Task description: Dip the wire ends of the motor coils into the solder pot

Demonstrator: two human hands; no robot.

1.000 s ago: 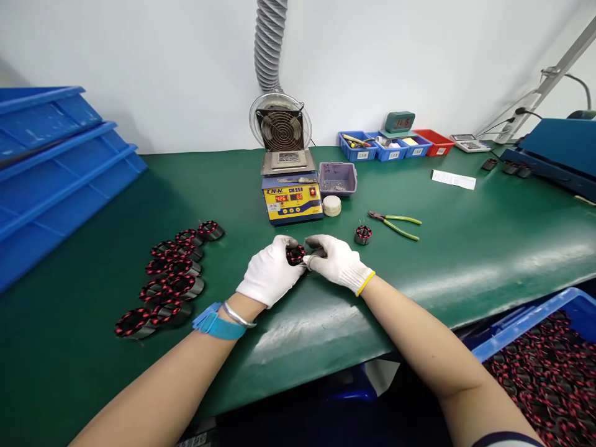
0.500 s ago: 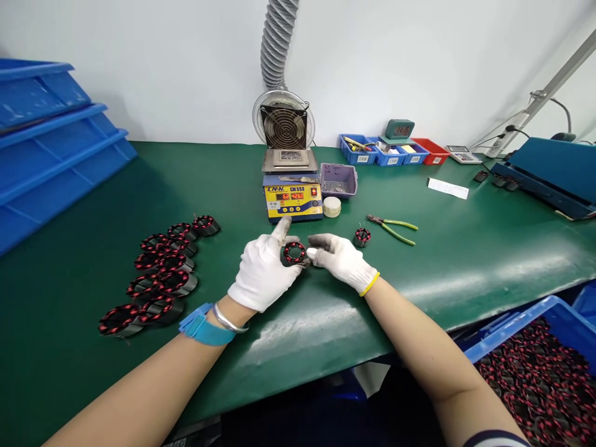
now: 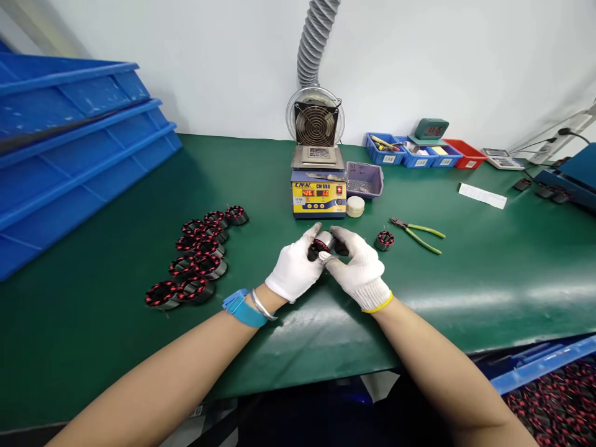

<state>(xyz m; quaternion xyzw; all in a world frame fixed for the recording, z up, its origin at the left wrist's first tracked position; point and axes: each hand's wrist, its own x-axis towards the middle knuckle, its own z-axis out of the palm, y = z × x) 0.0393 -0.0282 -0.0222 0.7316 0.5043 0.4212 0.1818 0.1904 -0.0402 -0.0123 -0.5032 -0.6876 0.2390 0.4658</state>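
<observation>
Both my hands wear white gloves and meet over the green mat, in front of the yellow solder pot (image 3: 319, 194). My left hand (image 3: 295, 270) is closed on a small black ring wound with red wire (image 3: 322, 244). My right hand (image 3: 358, 267) is closed against the same wound ring from the right, fingertips pinched at its edge. Most of the ring is hidden by my fingers. One more wound ring (image 3: 384, 239) sits alone on the mat to the right. Green-handled cutters (image 3: 418, 231) lie just past it.
Several finished wound rings (image 3: 198, 261) lie in rows at the left. Stacked blue trays (image 3: 69, 143) stand at the far left. A fan with a hose (image 3: 315, 121), a purple tray (image 3: 364, 178), small parts bins (image 3: 421, 154) and a blue crate of rings (image 3: 556, 400) surround the mat.
My hands have closed in together around the wound ring, and the ring is turned more on its side. The view has swung to the left.
</observation>
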